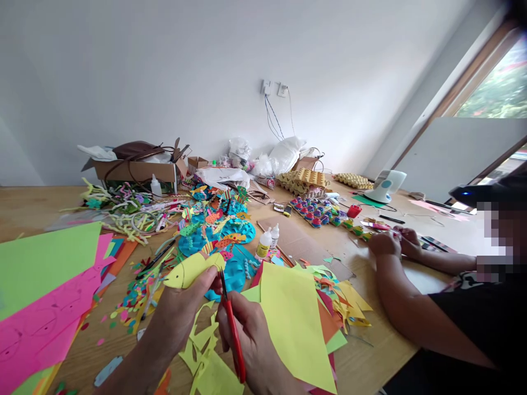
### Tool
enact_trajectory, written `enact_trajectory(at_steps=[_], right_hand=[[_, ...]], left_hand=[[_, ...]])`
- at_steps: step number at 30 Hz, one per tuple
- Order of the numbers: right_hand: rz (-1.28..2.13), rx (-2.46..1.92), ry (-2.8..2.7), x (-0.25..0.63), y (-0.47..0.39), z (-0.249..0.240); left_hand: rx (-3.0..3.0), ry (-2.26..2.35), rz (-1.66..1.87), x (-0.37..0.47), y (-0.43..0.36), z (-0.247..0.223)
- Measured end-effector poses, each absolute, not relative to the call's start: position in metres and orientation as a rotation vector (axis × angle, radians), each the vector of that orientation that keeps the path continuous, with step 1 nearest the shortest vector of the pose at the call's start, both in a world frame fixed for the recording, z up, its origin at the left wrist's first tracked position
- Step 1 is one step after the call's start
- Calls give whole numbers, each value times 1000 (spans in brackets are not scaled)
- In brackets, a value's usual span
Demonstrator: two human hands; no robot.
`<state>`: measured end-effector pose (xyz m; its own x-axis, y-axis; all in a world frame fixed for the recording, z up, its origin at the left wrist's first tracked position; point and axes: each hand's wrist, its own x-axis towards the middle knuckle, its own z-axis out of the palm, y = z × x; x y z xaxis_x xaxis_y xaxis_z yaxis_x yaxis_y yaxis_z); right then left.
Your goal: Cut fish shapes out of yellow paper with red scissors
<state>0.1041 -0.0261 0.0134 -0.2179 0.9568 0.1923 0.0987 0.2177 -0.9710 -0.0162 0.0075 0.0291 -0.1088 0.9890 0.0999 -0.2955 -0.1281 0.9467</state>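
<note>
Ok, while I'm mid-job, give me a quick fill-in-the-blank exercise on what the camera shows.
1. The yellow paper fish is held in the person's ____ hand.
2. The other hand holds metal-bladed scissors with ____ handles.
3. The large paper sheet with drawn outlines at the far left is ____ in colour.
4. Of the two white plastic bottles standing side by side mid-table, the left one has a ____ label.

Missing words: left; red; pink; yellow.
</note>
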Motion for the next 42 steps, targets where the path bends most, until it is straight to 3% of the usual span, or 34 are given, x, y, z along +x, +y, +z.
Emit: enact_trajectory(at_steps=[42], right_hand=[[1216, -1074, -1556, 117, -35, 10]], left_hand=[[1115, 983, 1159, -24, 3, 44]])
